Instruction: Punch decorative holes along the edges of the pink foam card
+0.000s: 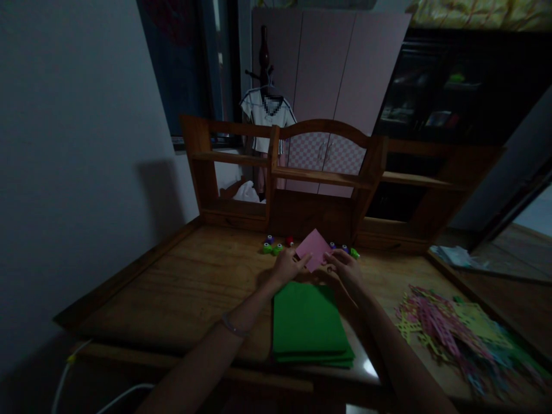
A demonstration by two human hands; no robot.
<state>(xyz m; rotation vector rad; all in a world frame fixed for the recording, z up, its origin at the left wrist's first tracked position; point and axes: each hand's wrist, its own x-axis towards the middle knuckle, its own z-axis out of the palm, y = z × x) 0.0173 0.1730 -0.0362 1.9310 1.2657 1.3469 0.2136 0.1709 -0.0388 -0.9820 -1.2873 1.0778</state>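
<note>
A small pink square of paper is held up at an angle above the table, one corner pointing up. My left hand pinches its left side, thumb on the face of the sheet. At its right edge, the fingers of my right hand close on the paper. Just below both hands lies a stack of green sheets, roughly squared, with its lower edges slightly uneven. Behind the pink paper stand several small toy-like pieces, among them green ones, a red one and purple ones.
A loose pile of cut-out paper in pink, yellow and green spreads over the right of the wooden table. A wooden shelf unit rises along the back edge. White cables hang at the lower left.
</note>
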